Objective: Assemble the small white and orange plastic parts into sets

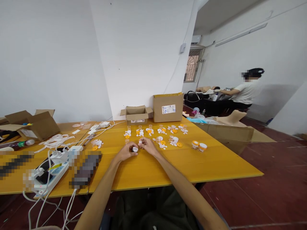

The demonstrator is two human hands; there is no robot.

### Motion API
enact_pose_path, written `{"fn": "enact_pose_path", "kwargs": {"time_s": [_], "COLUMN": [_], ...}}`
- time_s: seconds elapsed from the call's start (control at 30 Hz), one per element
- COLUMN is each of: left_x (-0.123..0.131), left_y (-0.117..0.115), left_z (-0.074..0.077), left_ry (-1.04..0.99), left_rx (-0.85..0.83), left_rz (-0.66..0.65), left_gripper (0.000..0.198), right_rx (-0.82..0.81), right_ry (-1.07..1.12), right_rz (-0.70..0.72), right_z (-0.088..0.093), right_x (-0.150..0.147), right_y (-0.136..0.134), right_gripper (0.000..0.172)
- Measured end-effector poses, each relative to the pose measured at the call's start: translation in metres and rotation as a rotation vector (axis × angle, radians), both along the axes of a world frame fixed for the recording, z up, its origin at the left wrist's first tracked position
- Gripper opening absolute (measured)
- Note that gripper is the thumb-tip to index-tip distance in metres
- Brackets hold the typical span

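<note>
My left hand point(127, 151) is curled around a small round white piece point(135, 149), perhaps a cap or little cup. Close beside it, my right hand point(147, 146) pinches a small white die point(140, 142) with dark dots. Just behind my left hand stands a small clear cup point(127, 141). Orange rings point(163, 142), white discs and dotted white dice lie in loose groups with clear cups beyond and to the right of my hands. Further right stand two lidded clear jars, one with an orange-and-white lid point(195, 144) and another point(202, 147) beside it.
An open small carton point(136, 115) and a larger closed box point(168, 108) stand at the table's back. On the left are a power strip point(59, 169) with cables, a dark phone point(86, 168), a bottle point(19, 144) and another carton point(39, 124). A person point(246, 91) sits far right.
</note>
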State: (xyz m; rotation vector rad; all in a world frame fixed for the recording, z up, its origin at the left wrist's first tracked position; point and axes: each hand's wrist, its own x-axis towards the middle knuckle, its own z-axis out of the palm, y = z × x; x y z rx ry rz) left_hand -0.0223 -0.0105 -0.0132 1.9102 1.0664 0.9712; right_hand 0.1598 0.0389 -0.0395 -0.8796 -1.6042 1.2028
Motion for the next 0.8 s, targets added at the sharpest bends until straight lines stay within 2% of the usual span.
{"fn": "enact_pose_path", "kwargs": {"time_s": [0.43,0.63,0.8], "left_x": [0.0012,-0.0024,-0.0037], "left_y": [-0.0023,0.0022,0.0034], "left_z": [0.004,-0.0003,-0.0022], "left_ry": [-0.018,0.027,0.035], "left_rx": [-0.008,0.057,0.068], "left_rz": [0.008,0.008,0.008], "left_gripper": [0.025,0.026,0.028], "right_rx": [0.053,0.015,-0.02], "right_ry": [-0.038,-0.007,0.007], "right_rz": [0.005,-0.014,0.007], "right_z": [-0.003,-0.0067,-0.0023], "right_x": [0.0028,0.0004,0.0], "right_y": [0.0034,0.0073,0.0042], "right_gripper": [0.037,0.03,0.026]}}
